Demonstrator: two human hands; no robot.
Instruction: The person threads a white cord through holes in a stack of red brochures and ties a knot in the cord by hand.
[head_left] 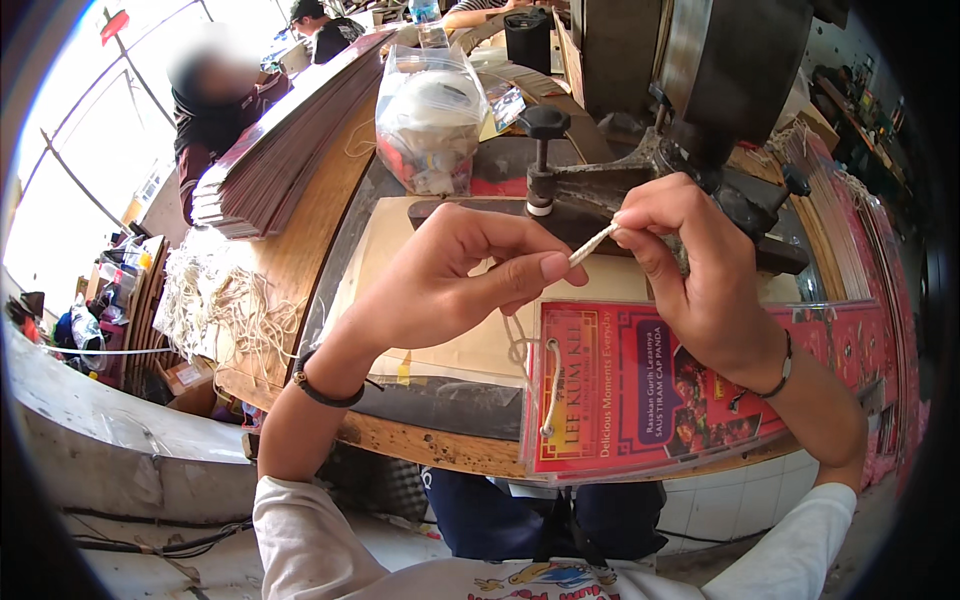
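Above the workbench, my left hand point(465, 270) is closed in a pinch on a cream cord point(592, 245). My right hand point(690, 270) pinches the cord's other end, and the short span between my fingertips looks taut and twisted. From beneath my left hand a loop of the cord drops to a red printed board point(640, 390) in a clear plastic cover. Part of the cord runs through two metal-rimmed holes near the board's left edge. The board lies on the bench's near edge, below my right hand and forearm.
Beyond my hands stands a dark metal press point(600, 185) with knobs. A clear bag point(430, 120) of bundled material is left of it. Loose cords point(225, 300) hang over the bench's left edge, near stacked boards point(285, 135). More boards point(870, 250) stand at right. Other people are far left.
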